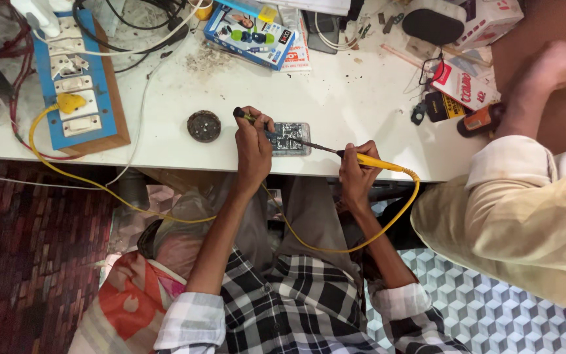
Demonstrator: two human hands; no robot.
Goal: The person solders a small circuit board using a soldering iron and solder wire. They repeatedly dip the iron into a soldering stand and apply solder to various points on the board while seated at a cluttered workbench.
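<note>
An opened phone [291,137] with its circuit board showing lies near the front edge of a white table [335,98]. My left hand [253,147] rests beside it and holds a small tool with a dark and yellow handle [244,115], its tip at the phone. My right hand [356,172] grips a yellow soldering iron [368,160], whose thin metal tip reaches onto the phone's board. The iron's yellow cable [335,248] loops down under the table and over my lap.
A blue switchboard [76,85] with a yellow plug sits at the left. A round dark tin [204,126] lies left of the phone. Boxes, cables and small tools crowd the far edge. Another person's arm in a beige sleeve [525,196] leans in from the right.
</note>
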